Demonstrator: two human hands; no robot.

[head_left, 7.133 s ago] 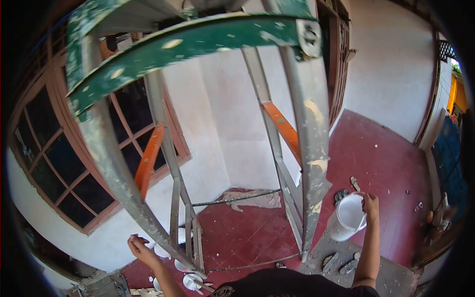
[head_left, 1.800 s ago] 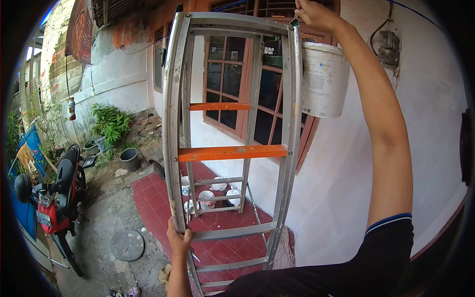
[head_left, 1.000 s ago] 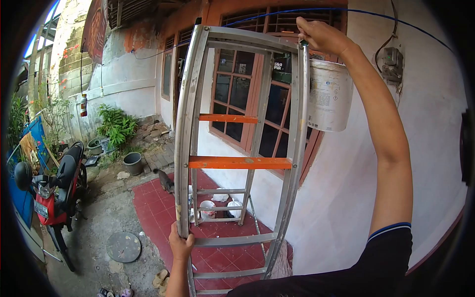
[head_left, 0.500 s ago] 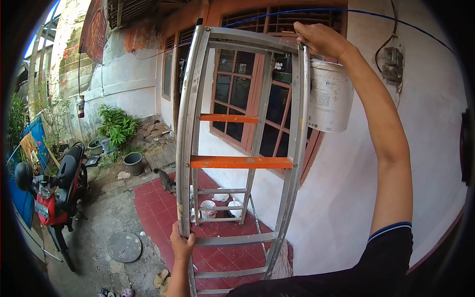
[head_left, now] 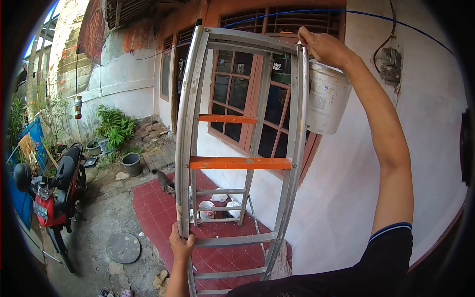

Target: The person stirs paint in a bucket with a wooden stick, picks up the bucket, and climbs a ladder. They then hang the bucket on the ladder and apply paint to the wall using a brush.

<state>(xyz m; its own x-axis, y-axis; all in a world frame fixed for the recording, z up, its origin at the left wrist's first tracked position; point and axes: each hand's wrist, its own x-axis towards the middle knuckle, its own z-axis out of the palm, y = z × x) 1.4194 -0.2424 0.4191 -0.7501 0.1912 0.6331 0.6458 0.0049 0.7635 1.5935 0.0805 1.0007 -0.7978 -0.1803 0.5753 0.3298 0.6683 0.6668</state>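
An aluminium stepladder (head_left: pixel 183 143) with orange steps (head_left: pixel 241 163) stands upright before me. Low on its left rail, my left hand (head_left: pixel 181 243) is closed around the metal. My right hand (head_left: pixel 326 48) is raised at the top of the right rail, fingers pinched by the corner; what they grip is hidden. Just below that hand hangs a white bucket (head_left: pixel 326 101) with a printed label, slightly tilted, beside the right rail. Its handle cannot be made out.
A white wall (head_left: pixel 366 198) runs along the right, with a barred window (head_left: pixel 232 89) behind the ladder. A blue cable (head_left: pixel 307 10) crosses overhead. Below are red floor tiles (head_left: pixel 151 208), a cat (head_left: pixel 164 181) and a small bucket (head_left: pixel 206 210). A motorbike (head_left: pixel 54 193) stands left.
My right hand has shifted slightly right and down at the ladder top. The hanging bucket has moved a little left and tilted more. My left hand stays on the rail.
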